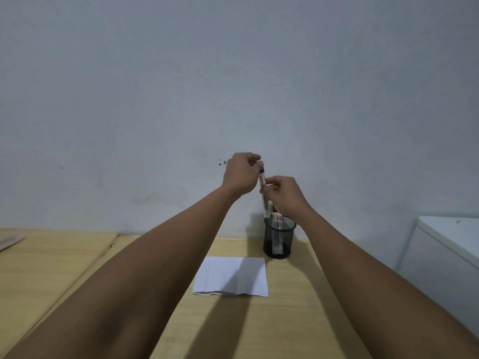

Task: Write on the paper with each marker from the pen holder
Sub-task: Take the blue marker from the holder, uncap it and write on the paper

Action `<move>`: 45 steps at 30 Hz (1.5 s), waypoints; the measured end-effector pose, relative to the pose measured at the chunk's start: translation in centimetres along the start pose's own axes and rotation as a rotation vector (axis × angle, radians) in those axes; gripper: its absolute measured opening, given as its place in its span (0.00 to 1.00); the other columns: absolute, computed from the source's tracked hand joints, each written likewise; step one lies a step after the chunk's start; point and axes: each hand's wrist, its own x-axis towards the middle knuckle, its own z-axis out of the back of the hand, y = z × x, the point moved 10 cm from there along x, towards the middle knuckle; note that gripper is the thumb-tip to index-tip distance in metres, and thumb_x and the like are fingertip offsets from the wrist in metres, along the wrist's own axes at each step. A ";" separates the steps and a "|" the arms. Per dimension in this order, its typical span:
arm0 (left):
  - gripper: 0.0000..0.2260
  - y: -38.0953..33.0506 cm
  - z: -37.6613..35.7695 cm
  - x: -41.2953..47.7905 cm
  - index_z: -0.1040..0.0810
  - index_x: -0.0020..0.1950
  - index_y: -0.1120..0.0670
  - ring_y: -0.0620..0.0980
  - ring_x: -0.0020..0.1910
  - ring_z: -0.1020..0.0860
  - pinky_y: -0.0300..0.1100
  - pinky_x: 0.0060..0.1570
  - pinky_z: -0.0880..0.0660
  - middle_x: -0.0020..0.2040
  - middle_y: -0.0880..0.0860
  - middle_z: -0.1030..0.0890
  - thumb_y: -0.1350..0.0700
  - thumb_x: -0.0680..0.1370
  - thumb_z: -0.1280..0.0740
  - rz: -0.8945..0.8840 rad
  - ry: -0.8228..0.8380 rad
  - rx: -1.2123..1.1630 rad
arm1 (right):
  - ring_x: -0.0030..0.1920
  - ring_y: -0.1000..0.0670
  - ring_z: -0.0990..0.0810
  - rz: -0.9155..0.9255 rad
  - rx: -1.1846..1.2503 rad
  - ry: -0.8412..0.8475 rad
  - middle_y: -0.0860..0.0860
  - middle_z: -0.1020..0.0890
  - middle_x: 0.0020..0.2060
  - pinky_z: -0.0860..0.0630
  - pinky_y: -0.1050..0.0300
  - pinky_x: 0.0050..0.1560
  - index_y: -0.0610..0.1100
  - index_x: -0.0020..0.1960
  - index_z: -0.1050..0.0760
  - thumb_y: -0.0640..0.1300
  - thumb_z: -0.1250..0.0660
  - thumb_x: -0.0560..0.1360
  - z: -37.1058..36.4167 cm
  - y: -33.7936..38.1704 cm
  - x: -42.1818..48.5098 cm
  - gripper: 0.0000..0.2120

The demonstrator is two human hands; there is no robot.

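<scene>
We have one marker [262, 187] held upright in the air, directly above the pen holder [278, 237], blue cap at the top. Our left hand [241, 174] is pinched closed on the cap end; our right hand [282, 195] is closed around the white barrel lower down. Looks like the cap is being pulled off or pushed back on; we cannot tell which. More markers [277, 234] stand inside the pen holder, count unclear through the mesh. The paper [233, 275] lies flat on the counter [259, 327], just in front of the pen holder and slightly to its left. A faint dark streak shows along the paper's near edge, possibly writing, too small to say; the rest looks blank. We judge the task early: most markers are not yet used. A white box [445, 255] sits well right of the pen holder.
</scene>
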 end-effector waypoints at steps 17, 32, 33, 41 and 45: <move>0.07 9.2 11.2 -4.2 0.16 0.38 0.47 0.42 0.44 0.18 0.52 0.54 0.24 0.35 0.42 0.15 0.45 0.72 0.28 0.160 -0.223 0.057 | 0.41 0.47 0.17 0.009 -0.131 0.083 0.53 0.18 0.31 0.22 0.52 0.50 0.48 0.39 0.18 0.46 0.24 0.72 -9.7 0.4 -4.7 0.06; 0.06 25.7 9.8 -12.8 0.18 0.51 0.43 0.47 0.55 0.21 0.48 0.49 0.43 0.50 0.43 0.15 0.47 0.76 0.32 0.404 0.018 0.508 | 0.32 0.57 0.19 -0.131 0.398 0.218 0.46 0.18 0.43 0.25 0.56 0.43 0.45 0.58 0.18 0.37 0.35 0.82 -13.5 -5.4 -6.8 0.10; 0.09 25.4 9.8 -12.7 0.20 0.54 0.43 0.47 0.56 0.22 0.48 0.50 0.42 0.52 0.43 0.16 0.46 0.75 0.33 0.381 0.018 0.522 | 0.35 0.54 0.18 -0.170 0.494 0.234 0.46 0.18 0.44 0.24 0.55 0.43 0.45 0.59 0.18 0.36 0.37 0.82 -13.8 -5.5 -6.6 0.11; 0.14 19.6 7.4 -15.7 0.23 0.53 0.42 0.45 0.52 0.29 0.50 0.57 0.41 0.51 0.41 0.24 0.38 0.72 0.36 -0.060 0.045 0.736 | 0.32 0.48 0.19 -0.130 0.540 0.212 0.45 0.18 0.35 0.24 0.55 0.33 0.39 0.52 0.23 0.42 0.34 0.81 -16.2 -4.8 -5.2 0.06; 0.19 20.9 5.6 -16.1 0.22 0.59 0.40 0.46 0.58 0.31 0.52 0.59 0.42 0.58 0.43 0.23 0.36 0.72 0.37 -0.027 0.254 0.713 | 0.33 0.47 0.20 -0.055 0.374 0.256 0.44 0.18 0.34 0.23 0.53 0.32 0.39 0.46 0.22 0.45 0.32 0.80 -19.0 -5.2 -4.5 0.10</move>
